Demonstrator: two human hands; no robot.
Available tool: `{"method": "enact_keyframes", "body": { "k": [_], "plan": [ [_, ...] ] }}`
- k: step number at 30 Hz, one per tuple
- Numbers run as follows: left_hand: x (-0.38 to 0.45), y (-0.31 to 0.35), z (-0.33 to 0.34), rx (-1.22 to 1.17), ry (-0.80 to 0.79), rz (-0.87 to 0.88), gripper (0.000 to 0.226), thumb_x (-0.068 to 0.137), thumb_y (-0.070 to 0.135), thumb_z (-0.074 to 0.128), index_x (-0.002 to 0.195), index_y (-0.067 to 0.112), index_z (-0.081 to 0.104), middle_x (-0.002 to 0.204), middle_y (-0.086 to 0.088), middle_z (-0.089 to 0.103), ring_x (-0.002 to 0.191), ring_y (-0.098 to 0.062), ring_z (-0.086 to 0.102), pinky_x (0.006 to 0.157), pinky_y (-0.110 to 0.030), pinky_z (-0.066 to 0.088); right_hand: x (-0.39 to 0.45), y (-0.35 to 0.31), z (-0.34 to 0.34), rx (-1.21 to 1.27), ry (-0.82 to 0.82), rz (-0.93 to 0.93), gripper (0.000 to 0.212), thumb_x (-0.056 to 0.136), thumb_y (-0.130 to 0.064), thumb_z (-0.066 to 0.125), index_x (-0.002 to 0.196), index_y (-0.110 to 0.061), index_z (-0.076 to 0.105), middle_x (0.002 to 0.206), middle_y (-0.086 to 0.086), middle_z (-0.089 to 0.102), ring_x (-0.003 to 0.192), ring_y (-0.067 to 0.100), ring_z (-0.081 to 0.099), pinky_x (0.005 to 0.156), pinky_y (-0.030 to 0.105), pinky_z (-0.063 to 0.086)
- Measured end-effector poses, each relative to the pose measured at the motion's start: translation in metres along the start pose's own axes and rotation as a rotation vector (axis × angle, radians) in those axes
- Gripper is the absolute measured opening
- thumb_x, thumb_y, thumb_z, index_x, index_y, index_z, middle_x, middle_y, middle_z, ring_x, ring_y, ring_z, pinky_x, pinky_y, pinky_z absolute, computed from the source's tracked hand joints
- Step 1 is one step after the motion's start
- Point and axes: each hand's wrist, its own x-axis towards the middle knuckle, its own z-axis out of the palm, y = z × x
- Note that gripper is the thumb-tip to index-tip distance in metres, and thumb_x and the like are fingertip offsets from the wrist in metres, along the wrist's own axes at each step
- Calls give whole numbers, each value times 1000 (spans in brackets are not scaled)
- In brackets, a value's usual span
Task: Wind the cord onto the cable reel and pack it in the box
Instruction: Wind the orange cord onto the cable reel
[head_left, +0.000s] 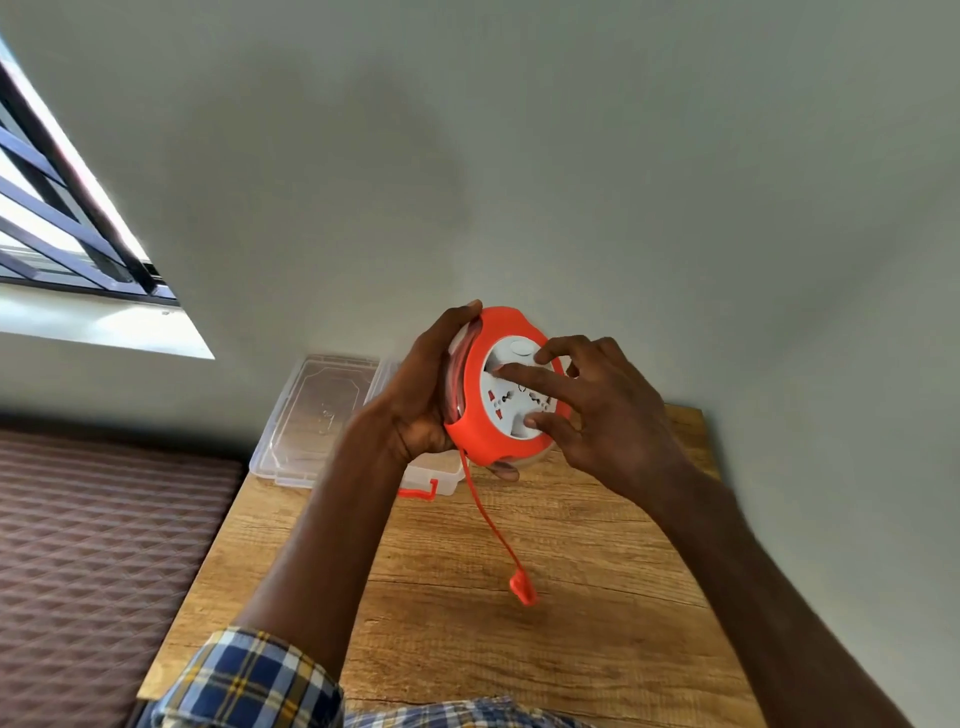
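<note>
Reel (480, 410) in left hand (423, 400) grip, right hand (597, 400) fingers spread on its face, no legible writing.

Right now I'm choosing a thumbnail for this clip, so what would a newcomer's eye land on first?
The round orange and white plastic cable reel, held up above the wooden table: the left hand grips its rim and the right hand has fingers on its white socket face. Next, the orange cord dangling down to its plug, and the clear plastic box lying open behind.
</note>
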Motion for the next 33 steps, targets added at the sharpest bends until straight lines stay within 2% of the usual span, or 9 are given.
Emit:
{"method": "enact_keyframes", "body": {
  "k": [3,7,10,13,18,23,26,29,33],
  "plan": [
    [1,-1,3,-8,3,-16,78,96,72,51,147,14,61,138,-20,66,118,-41,65,109,-61,45,3,-9,-6,-141,-50,52,66,86,-55,71,145,-53,43,131,-4,60,118,22,51,91,40,42],
    [2,-3,-3,-18,14,-2,77,95,72,49,144,14,65,142,-21,65,117,-41,66,108,-61,45,3,-14,4,-152,-114,47,66,96,-51,60,153,-53,28,141,-6,59,123,23,50,97,43,39],
    [-1,-5,-3,-23,6,4,72,97,71,47,137,15,70,136,-20,68,115,-41,67,113,-68,37,2,-16,12,-53,-62,62,65,91,-42,69,149,-50,40,135,-6,66,109,23,56,86,40,45],
    [0,-5,-1,-26,9,37,68,100,67,48,138,14,68,129,-19,70,111,-40,68,107,-62,45,1,-20,12,14,22,150,64,84,-48,75,143,-53,48,130,-7,70,104,20,62,79,32,54],
    [5,-5,10,1,55,78,70,100,65,52,142,10,64,127,-20,70,112,-39,67,108,-61,46,4,-32,19,308,192,513,69,73,-71,73,135,-42,60,114,-5,77,98,15,74,79,33,61],
    [6,-7,19,15,119,108,60,101,63,48,125,14,73,111,-15,78,96,-32,75,96,-53,56,16,-43,30,582,249,840,61,79,-67,71,127,-30,64,131,0,69,107,19,70,79,29,57],
    [5,-8,15,13,129,81,63,99,67,51,124,14,75,116,-16,77,99,-34,75,99,-56,54,10,-43,24,383,202,720,62,86,-72,60,132,-30,64,124,-1,73,101,19,73,80,33,61],
    [4,-8,4,3,71,30,70,95,70,53,133,14,72,131,-18,70,113,-40,68,110,-62,45,0,-26,13,163,213,367,43,93,-59,62,131,-38,64,108,-7,77,86,13,74,71,32,61],
    [4,-6,-4,-27,-6,-13,76,95,72,53,144,15,64,140,-20,64,124,-42,59,119,-63,33,-2,-2,4,99,-47,90,49,92,-45,70,139,-48,55,141,-10,58,124,15,55,81,26,50]
  ]
}}
